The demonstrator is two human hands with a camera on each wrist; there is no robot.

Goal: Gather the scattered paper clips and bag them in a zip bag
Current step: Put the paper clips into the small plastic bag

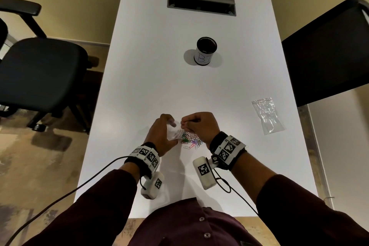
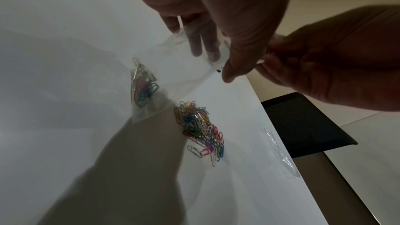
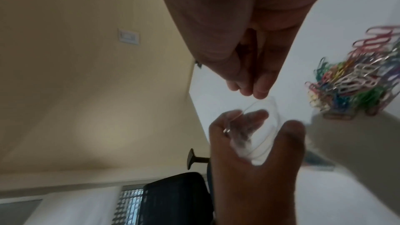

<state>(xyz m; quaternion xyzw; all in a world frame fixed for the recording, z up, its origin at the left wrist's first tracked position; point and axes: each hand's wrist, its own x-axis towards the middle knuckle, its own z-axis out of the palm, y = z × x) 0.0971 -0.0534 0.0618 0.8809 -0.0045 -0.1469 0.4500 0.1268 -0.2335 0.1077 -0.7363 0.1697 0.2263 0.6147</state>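
Observation:
My left hand (image 1: pixel 173 132) grips a clear zip bag (image 2: pixel 173 74) by its mouth, thumb on one side and fingers on the other, so the mouth (image 3: pixel 257 109) gapes open. Several coloured paper clips (image 2: pixel 142 85) lie in the bag's bottom corner. My right hand (image 1: pixel 184 124) hovers just over the mouth with its fingertips (image 3: pixel 259 91) pinched together; I see nothing between them. A pile of coloured and silver paper clips (image 1: pixel 191 140) lies on the white table (image 1: pixel 159 66) right below and between both hands, also seen from the left wrist (image 2: pixel 201 129).
A second clear zip bag (image 1: pixel 267 115) lies flat near the table's right edge. A black cup with a white label (image 1: pixel 205 51) stands mid-table, and a grey cable slot (image 1: pixel 201 3) is at the far end. Black chairs stand left (image 1: pixel 40 66) and right (image 1: pixel 329 56).

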